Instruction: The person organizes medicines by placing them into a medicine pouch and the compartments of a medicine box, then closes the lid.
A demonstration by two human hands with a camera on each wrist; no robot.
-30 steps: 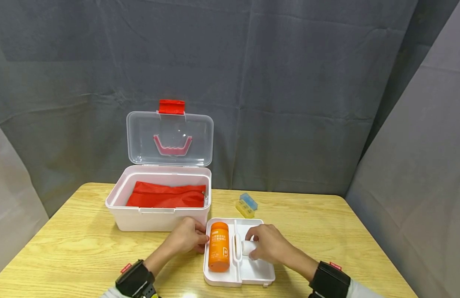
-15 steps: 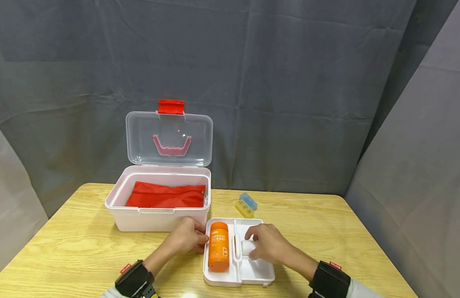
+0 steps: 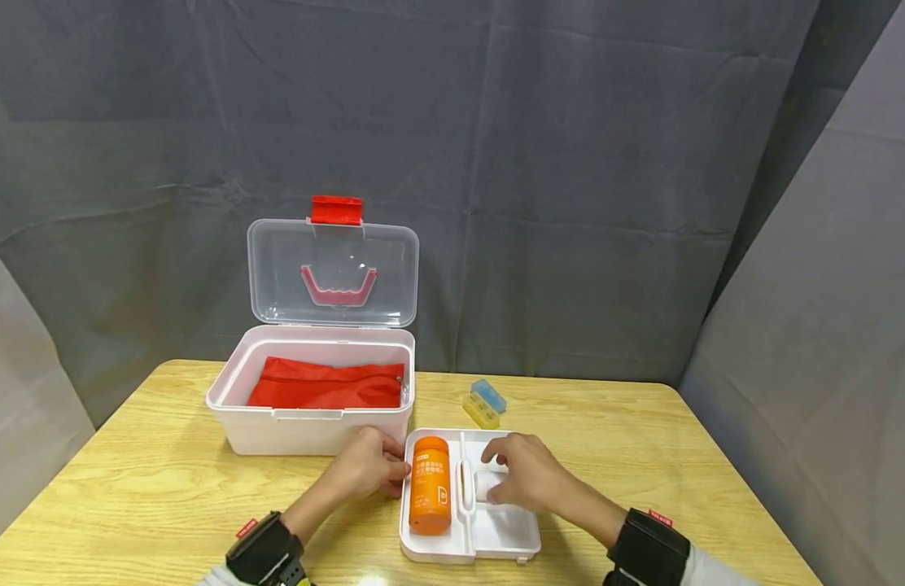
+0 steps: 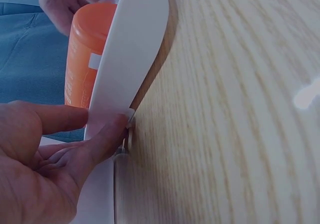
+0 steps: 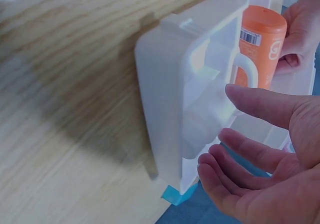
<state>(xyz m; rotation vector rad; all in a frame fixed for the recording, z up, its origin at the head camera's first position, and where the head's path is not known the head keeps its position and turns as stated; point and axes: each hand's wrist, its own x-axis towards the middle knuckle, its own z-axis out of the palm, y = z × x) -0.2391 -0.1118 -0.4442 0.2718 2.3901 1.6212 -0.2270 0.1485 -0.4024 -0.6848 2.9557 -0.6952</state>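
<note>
A white divided tray (image 3: 500,533) with a middle handle (image 3: 464,487) lies on the table. In its left compartment lies an orange bottle (image 3: 430,488). A small white cylinder (image 3: 485,485), whose kind I cannot tell, lies in the right compartment; in the right wrist view the cylinder (image 5: 202,126) looks pale and blurred. My right hand (image 3: 529,474) hovers over it, fingers spread and apart from it in the right wrist view. My left hand (image 3: 368,465) pinches the tray's left edge; the left wrist view shows its fingertips (image 4: 119,123) against the tray wall.
Behind my left hand stands a white box (image 3: 313,431) with a raised clear lid (image 3: 334,244) and a red cloth pouch (image 3: 328,384) inside. A small blue and yellow pill case (image 3: 485,404) lies beyond the tray. A grey curtain (image 3: 570,203) hangs behind the table.
My right hand's fingers have lifted and spread away from the white cylinder, which stays in the tray. The left hand has not moved.
</note>
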